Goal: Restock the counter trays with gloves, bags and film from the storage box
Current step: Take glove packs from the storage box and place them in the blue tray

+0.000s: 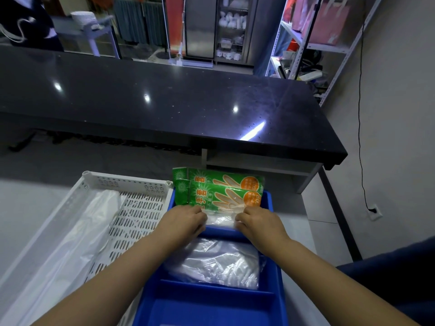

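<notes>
Two outstretched arms, left hand (186,220) and right hand (257,223) apart, fingers pinching glove packs (226,196), blue tray (277,278).

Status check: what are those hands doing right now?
Left hand, right hand seating green glove packs in blue tray, far compartment. Nothing blocking.
</notes>
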The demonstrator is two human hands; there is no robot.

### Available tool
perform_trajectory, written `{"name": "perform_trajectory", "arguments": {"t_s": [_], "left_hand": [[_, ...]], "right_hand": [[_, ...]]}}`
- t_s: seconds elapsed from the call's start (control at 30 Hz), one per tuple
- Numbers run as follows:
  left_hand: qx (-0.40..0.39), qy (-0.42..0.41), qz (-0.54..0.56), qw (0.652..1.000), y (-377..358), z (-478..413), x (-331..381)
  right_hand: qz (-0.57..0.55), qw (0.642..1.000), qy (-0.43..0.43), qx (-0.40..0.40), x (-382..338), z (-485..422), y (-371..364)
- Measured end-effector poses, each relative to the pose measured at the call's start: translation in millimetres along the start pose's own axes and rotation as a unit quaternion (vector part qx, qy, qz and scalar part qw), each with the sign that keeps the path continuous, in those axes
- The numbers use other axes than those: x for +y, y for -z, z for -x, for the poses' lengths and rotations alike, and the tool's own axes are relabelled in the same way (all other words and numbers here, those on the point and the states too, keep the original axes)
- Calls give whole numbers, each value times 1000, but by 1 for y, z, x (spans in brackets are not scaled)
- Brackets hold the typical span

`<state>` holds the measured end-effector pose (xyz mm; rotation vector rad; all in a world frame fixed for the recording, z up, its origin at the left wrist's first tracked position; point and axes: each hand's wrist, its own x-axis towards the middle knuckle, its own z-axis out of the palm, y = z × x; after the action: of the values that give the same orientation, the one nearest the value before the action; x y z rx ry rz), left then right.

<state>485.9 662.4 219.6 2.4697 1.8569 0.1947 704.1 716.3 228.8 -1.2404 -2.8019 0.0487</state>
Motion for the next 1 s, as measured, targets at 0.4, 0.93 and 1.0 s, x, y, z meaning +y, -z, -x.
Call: {"name": "perform_trajectory", "arguments": {"t_s": [0.4,0.93,1.0], "left_hand": [[5,41,42,998,15,1,0],[162,168,41,971,75,59,17],[167,199,33,965,75,79,20]], "right_hand": [[-38,995,21,89,7,7,14],[-103,980,113,130,-21,-16,63],[-100,978,156,100,-40,-21,61]]}}
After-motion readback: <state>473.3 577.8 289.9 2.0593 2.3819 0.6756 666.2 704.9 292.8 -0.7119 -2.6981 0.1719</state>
